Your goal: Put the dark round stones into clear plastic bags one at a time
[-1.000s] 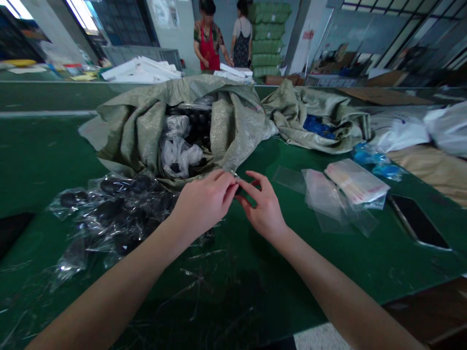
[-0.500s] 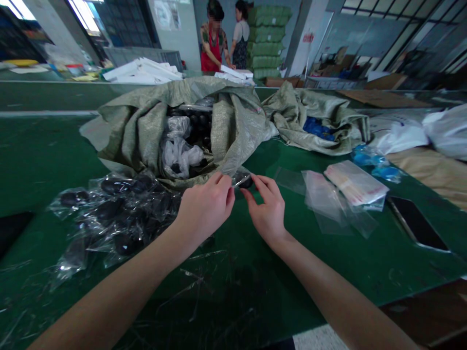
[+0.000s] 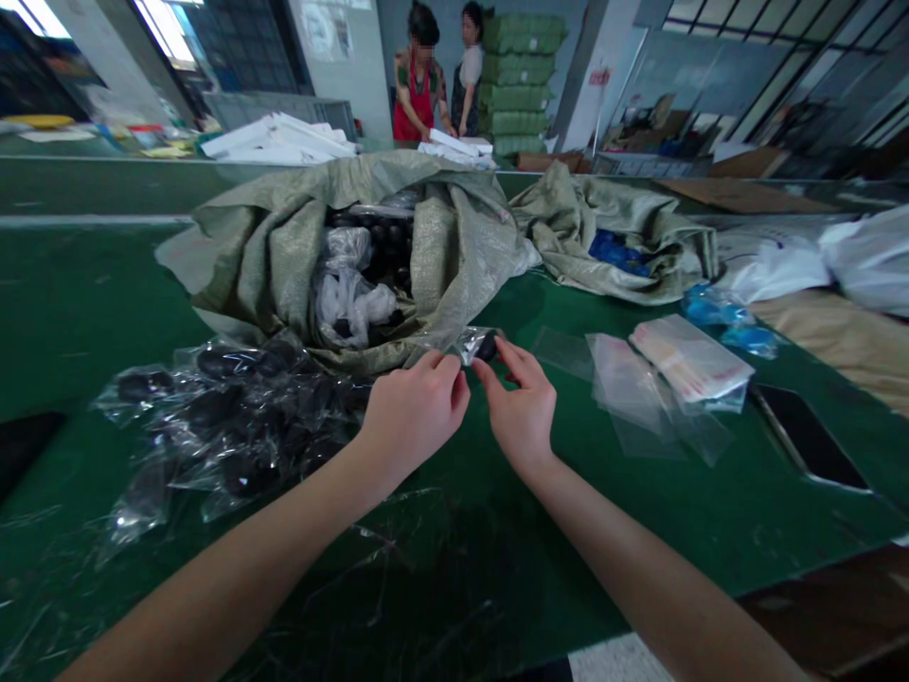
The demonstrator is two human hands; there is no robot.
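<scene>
- Currently, the right hand (image 3: pixel 524 398) is off the near right side of the large woven sack (image 3: pixel 266 256), thumb and forefinger nearly together, pinching a rounded black piece (image 3: pixel 486 345).
- Just at the sack's near edge, the left hand (image 3: pixel 416 403) has its fingers curled in; it seems to pinch the clear plastic bag (image 3: pixel 465 341) around that piece, though its fingertips are hidden.
- Inside the sack's mouth are more black pieces (image 3: pixel 390 237) and crumpled translucent plastic (image 3: pixel 347 294).
- In front of the sack, toward the left, bagged black pieces (image 3: pixel 241 426) lie heaped on the green worktop (image 3: pixel 603 540).
- Right of the sack is a smaller woven sack (image 3: pixel 568 223) with blue contents (image 3: pixel 617 251).
- Nearer than the smaller one, also to the large sack's right, are loose flat bags (image 3: pixel 629 384), a stack of clear bags (image 3: pixel 688 355) and a smartphone (image 3: pixel 810 436).
- Beyond the sack stands a person in a red apron (image 3: pixel 412 109).
</scene>
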